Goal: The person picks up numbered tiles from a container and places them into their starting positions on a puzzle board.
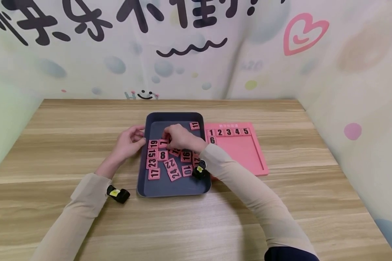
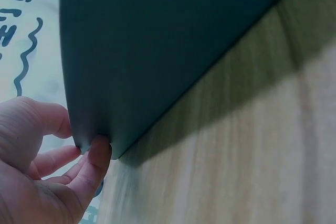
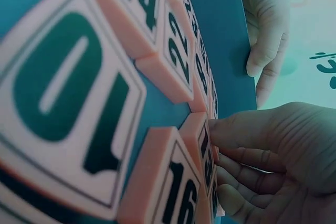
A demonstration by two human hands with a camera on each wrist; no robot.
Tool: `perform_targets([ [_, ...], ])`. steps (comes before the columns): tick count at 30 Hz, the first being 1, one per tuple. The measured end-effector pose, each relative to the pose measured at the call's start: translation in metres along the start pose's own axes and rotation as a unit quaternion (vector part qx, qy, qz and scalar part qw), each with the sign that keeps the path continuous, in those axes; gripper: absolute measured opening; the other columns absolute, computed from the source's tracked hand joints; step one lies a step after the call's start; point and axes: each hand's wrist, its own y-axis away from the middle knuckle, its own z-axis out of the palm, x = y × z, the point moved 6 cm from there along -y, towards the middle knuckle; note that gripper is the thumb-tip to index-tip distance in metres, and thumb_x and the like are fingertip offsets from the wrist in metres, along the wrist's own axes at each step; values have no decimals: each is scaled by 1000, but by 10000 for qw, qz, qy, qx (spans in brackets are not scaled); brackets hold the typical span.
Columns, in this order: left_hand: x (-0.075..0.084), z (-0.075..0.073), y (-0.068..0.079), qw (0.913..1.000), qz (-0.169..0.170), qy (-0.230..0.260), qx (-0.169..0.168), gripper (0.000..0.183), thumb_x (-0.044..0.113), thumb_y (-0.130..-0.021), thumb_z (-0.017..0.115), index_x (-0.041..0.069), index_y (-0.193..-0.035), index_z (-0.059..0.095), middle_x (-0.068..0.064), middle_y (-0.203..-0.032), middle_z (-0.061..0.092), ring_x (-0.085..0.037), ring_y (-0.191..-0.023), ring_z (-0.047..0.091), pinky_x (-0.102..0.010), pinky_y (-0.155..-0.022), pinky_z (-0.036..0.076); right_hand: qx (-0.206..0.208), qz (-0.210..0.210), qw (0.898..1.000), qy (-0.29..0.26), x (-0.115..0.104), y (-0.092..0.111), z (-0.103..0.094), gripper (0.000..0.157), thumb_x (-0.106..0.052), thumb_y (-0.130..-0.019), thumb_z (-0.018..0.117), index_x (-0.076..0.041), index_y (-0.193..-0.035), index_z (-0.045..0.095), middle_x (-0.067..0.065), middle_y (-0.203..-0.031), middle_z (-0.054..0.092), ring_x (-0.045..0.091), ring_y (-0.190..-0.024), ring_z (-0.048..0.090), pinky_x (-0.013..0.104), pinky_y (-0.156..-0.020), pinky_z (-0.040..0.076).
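The left hand (image 1: 128, 142) holds the left wall of a dark tray (image 1: 174, 117), its thumb bent over the rim and fingers against the outside. The right hand (image 1: 182, 137) reaches into the tray with fingers bent close together among pink number tiles (image 1: 162, 155), near the 7 tile (image 1: 163, 143); whether it grips one cannot be told. The 11 tile (image 1: 194, 125) lies apart in the tray's far right corner. A pink board (image 1: 238, 149) sits just right of the tray on the wooden surface (image 1: 68, 152), with 1 to 5 along its top row and 6 below 1.
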Motion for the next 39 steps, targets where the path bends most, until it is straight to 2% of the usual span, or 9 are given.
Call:
perform_targets([
  [4,-3,0,0,10000,-10,15,20,45,-5,-86,53,-10,-130,45,-29,-109,56,-29,-91,58,-13,-73,43,58,9,9999,-137,2,2,-1,26,-10,-82,70,-5,-107,65,7,-97,62,17,-84,55,25,-72,46],
  [11,-2,0,-1,10000,52,24,64,44,-4,-86,54,-11,-129,47,-29,-108,56,-20,-86,58,-12,-70,43,391,-76,9943,-984,8,16,-17,27,-5,-80,69,-3,-107,66,7,-93,60,18,-80,52,22,-66,45],
  [16,-1,0,-1,10000,-6,25,19,45,-4,-86,53,-10,-130,46,-28,-109,56,-25,-90,58,-12,-71,43,648,-179,9910,-1157,11,31,-30,31,-6,-79,70,-4,-111,66,6,-96,61,16,-83,54,22,-72,47],
  [22,-1,0,0,10000,-44,8,5,46,-4,-87,53,-9,-131,45,-29,-111,55,-33,-95,57,-13,-73,43,1014,-214,9865,-1269,17,56,-49,28,-4,-79,68,-2,-107,66,9,-98,61,20,-86,54,27,-78,49],
  [26,-1,0,0,10000,-29,35,16,45,-5,-86,53,-10,-131,45,-29,-110,56,-34,-94,57,-13,-73,43,1302,62,9821,-1363,36,75,-57,28,-3,-78,68,-1,-106,66,9,-95,61,22,-84,54,29,-75,49],
  [31,-2,1,-1,10000,-7,21,18,45,-5,-86,52,-10,-130,45,-30,-110,55,-34,-94,57,-12,-72,43,1544,627,9744,-1506,68,100,-61,27,-2,-77,69,-2,-104,67,9,-89,61,22,-79,54,30,-68,48],
  [34,-1,1,0,10000,-23,17,-5,45,-5,-87,52,-11,-131,45,-30,-111,55,-35,-95,57,-12,-72,43,1613,759,9713,-1574,83,112,-59,28,-1,-76,70,0,-104,66,11,-92,63,23,-81,55,31,-70,48],
  [39,-1,1,0,10000,-43,13,-28,45,-5,-87,52,-11,-131,44,-30,-112,54,-36,-97,57,-11,-72,43,1785,742,9704,-1445,102,130,-58,29,3,-74,70,5,-103,65,15,-95,64,25,-83,56,33,-75,48],
])
